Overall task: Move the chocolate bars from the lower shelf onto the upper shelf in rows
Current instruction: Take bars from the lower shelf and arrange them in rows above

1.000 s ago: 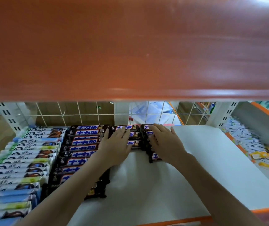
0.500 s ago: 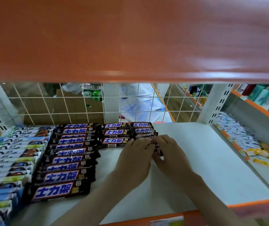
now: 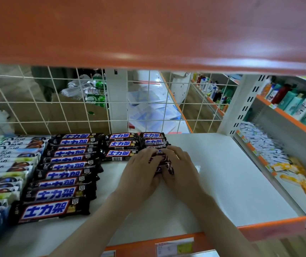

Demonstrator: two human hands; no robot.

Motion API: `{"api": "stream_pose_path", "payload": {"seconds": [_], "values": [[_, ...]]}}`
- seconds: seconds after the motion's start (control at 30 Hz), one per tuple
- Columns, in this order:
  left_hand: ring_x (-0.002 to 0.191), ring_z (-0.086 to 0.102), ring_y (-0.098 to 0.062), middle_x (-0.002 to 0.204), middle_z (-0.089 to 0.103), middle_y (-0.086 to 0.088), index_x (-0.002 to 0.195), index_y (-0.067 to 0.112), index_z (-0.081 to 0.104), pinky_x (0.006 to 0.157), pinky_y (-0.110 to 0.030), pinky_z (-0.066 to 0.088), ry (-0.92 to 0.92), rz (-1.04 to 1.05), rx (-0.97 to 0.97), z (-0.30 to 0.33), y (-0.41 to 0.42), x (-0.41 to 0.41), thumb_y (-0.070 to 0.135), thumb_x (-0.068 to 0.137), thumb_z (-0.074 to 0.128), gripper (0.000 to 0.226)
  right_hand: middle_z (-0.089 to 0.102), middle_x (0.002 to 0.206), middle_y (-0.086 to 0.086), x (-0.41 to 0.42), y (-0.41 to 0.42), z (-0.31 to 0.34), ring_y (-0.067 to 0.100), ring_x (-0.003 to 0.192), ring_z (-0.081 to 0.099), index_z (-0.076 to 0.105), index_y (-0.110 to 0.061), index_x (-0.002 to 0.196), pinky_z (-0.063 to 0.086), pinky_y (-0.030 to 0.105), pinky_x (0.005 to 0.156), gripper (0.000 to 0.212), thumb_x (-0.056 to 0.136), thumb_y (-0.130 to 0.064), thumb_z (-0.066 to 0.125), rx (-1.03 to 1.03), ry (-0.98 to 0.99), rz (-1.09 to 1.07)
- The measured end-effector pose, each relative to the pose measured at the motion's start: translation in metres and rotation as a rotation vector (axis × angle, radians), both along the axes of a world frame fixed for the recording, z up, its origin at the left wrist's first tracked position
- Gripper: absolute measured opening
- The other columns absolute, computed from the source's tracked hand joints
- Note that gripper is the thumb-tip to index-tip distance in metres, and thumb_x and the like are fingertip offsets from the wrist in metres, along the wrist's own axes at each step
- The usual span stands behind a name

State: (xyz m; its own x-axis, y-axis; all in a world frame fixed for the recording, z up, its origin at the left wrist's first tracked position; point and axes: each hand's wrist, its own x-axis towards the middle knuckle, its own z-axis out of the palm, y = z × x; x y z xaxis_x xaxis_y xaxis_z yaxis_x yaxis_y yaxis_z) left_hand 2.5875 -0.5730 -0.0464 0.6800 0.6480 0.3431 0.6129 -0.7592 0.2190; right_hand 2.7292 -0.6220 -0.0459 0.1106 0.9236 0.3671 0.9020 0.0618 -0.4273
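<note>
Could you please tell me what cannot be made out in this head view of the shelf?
- Bars held between the left hand and right hand: count hidden by the fingers.
- Price label on the shelf edge: blurred, unreadable.
- White-and-blue bars: cut off by the left edge.
- Upper shelf's top: hidden by its orange underside.

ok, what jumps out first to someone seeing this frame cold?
Both hands, left hand and right hand, meet mid-shelf, gripping a small bunch of dark chocolate bars between them. To their left runs a long front-to-back row of the same bars on the white shelf. An orange shelf edge fills the top.
</note>
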Motion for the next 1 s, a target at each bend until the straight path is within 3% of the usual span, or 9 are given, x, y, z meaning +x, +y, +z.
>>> {"api": "stream_pose_path", "payload": {"seconds": [0.1, 0.47, 0.63, 0.73, 1.0], "values": [[0.134, 0.028, -0.012, 0.143, 0.036, 0.008, 0.138, 0.025, 0.04, 0.111, -0.025, 0.021, 0.013, -0.043, -0.029, -0.005, 0.005, -0.006, 0.033, 0.088, 0.049, 0.051, 0.052, 0.131, 0.001, 0.003, 0.004, -0.002, 0.023, 0.119, 0.047, 0.056, -0.015, 0.124, 0.042, 0.038, 0.097, 0.042, 0.082, -0.015, 0.058, -0.036, -0.019, 0.027], [0.128, 0.036, -0.007, 0.137, 0.043, 0.014, 0.135, 0.031, 0.041, 0.107, -0.027, 0.025, 0.014, -0.031, -0.056, -0.012, 0.009, -0.011, 0.047, 0.088, 0.046, 0.049, 0.055, 0.124, 0.0, 0.003, 0.006, -0.014, 0.022, 0.109, 0.052, 0.056, -0.016, 0.121, 0.045, 0.03, 0.086, 0.034, 0.087, -0.016, 0.054, -0.012, -0.024, 0.013], [0.136, 0.026, -0.009, 0.146, 0.035, 0.01, 0.136, 0.03, 0.041, 0.111, -0.028, 0.016, -0.008, 0.008, -0.008, -0.011, 0.008, -0.012, 0.051, 0.088, 0.043, 0.052, 0.055, 0.124, 0.002, 0.003, 0.004, -0.012, 0.024, 0.108, 0.053, 0.056, -0.014, 0.123, 0.046, 0.034, 0.088, 0.034, 0.089, -0.014, 0.052, -0.004, 0.005, 0.03], [0.138, 0.023, -0.012, 0.149, 0.03, 0.007, 0.138, 0.029, 0.038, 0.112, -0.029, 0.013, -0.008, 0.071, 0.012, -0.009, 0.01, -0.009, 0.051, 0.09, 0.04, 0.052, 0.054, 0.127, 0.003, 0.007, 0.006, 0.0, 0.025, 0.111, 0.051, 0.054, -0.013, 0.125, 0.044, 0.035, 0.091, 0.035, 0.09, -0.015, 0.051, 0.007, 0.013, 0.014], [0.132, 0.033, -0.016, 0.14, 0.042, 0.002, 0.133, 0.018, 0.045, 0.11, -0.033, 0.017, -0.009, 0.17, 0.015, -0.004, 0.006, 0.004, 0.034, 0.095, 0.037, 0.043, 0.055, 0.118, 0.001, 0.011, 0.028, 0.019, 0.023, 0.104, 0.05, 0.057, -0.015, 0.117, 0.046, 0.036, 0.08, 0.033, 0.086, -0.006, 0.051, -0.04, -0.051, 0.078]]}}
